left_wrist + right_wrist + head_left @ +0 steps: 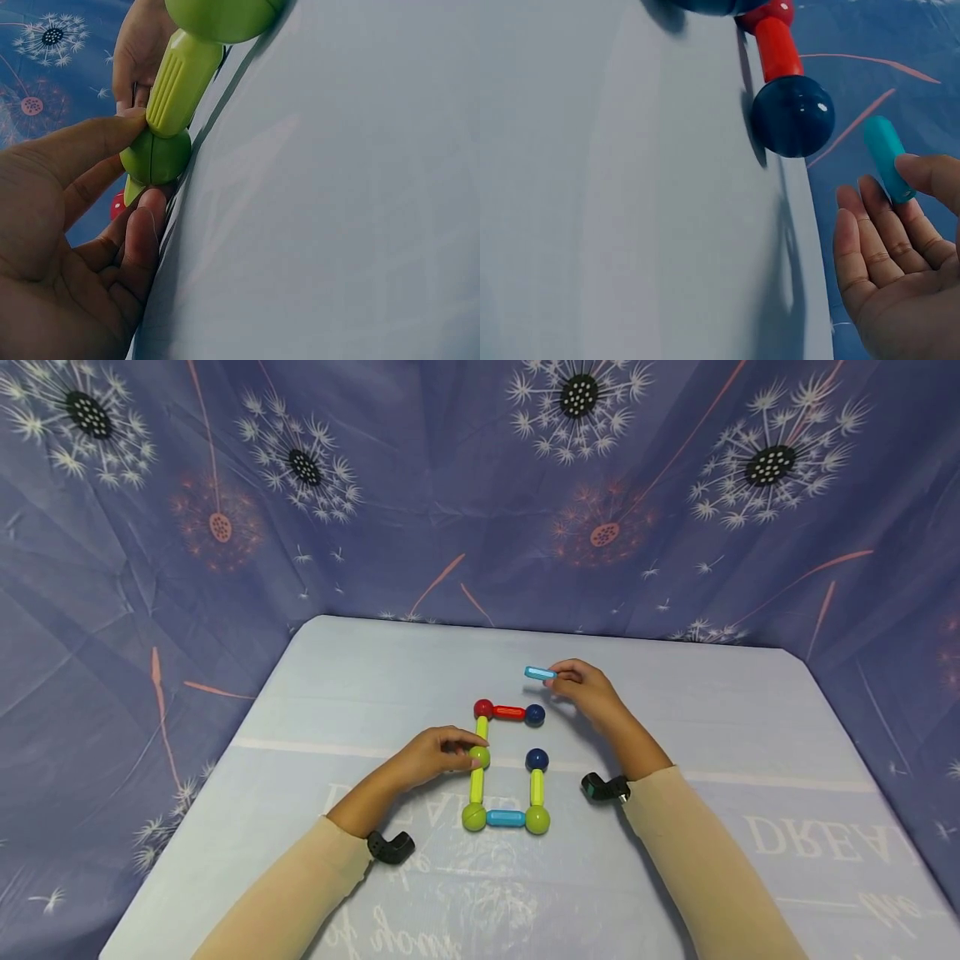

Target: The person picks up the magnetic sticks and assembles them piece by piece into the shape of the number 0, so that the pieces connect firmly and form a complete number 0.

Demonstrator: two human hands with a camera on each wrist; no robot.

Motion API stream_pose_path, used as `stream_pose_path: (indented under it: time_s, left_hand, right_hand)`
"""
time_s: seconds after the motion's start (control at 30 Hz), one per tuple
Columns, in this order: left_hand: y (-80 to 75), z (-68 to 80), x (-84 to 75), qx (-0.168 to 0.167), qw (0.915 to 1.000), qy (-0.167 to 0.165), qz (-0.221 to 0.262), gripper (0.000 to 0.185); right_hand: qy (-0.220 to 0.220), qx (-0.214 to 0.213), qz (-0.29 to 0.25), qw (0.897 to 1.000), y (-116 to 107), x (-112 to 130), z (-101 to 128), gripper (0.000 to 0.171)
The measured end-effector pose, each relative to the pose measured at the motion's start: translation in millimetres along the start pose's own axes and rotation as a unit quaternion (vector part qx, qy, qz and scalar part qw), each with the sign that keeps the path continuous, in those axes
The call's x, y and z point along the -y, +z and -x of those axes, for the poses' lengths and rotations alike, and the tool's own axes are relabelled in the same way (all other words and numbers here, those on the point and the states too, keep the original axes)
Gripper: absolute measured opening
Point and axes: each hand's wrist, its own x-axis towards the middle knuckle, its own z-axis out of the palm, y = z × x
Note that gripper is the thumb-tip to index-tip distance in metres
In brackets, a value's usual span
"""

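Observation:
On the table lies a joined chain of coloured balls and short rods, bent into an unclosed outline. My left hand (431, 756) grips the green ball (480, 757) midway up its left side, thumb and fingers on either side of the ball in the left wrist view. Beyond the far end of the chain, my right hand (587, 689) pinches a light blue rod (539, 673) by one end, held above the table. Nearest to that rod is a dark blue ball (535, 715), joined by a red rod (510, 712) to a red ball (483, 709). Rod and ball stand apart.
A second dark blue ball (537, 760) tops a yellow-green rod (537, 787) on the right side, with a gap between the two dark blue balls. Another light blue rod (506, 818) links two green balls nearest me. A dandelion-patterned cloth (450, 485) hangs behind the white-covered table (675, 693).

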Motion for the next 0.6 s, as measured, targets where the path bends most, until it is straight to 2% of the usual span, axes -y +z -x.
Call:
stream_pose_path:
  time_s: [0.23, 0.6]
  left_hand:
    - [-0.3, -1.4, 2.4, 0.000, 1.0000, 0.004, 0.004, 0.034]
    - [0.4, -2.6, 4.4, -0.001, 1.0000, 0.008, 0.003, 0.033]
  right_hand:
    - [-0.009, 0.007, -0.026, 1.000, -4, 2, 10, 0.040]
    - [-0.024, 0.037, -0.002, 0.999, -2, 4, 32, 0.043]
